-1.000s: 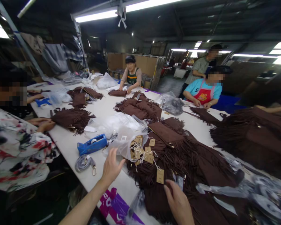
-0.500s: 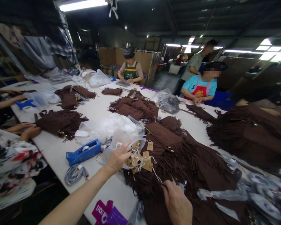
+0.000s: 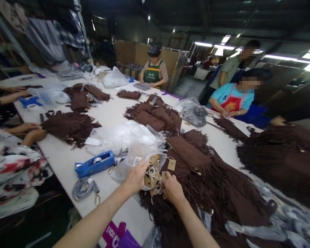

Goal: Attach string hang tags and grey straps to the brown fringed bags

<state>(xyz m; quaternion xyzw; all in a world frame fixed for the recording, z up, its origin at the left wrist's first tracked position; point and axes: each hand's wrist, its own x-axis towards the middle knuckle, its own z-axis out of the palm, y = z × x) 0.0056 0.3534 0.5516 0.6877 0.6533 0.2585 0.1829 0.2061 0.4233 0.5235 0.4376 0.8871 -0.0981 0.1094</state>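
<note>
In the head view, the left hand (image 3: 134, 178) has its fingers curled onto the mouth of a clear plastic bag (image 3: 135, 154) holding kraft paper hang tags (image 3: 153, 171). It lies on the white surface (image 3: 64, 159) against a pile of brown fringed bags (image 3: 209, 179). The right hand (image 3: 172, 188) has its fingers bunched together at the tags; I cannot tell whether they pinch one. A blue tape dispenser (image 3: 94, 164) sits just left.

Unreadable and cropped
Print on the tan paper string tags (image 3: 153, 160) is too small; the purple printed sheet (image 3: 116, 236) runs off the near edge.
</note>
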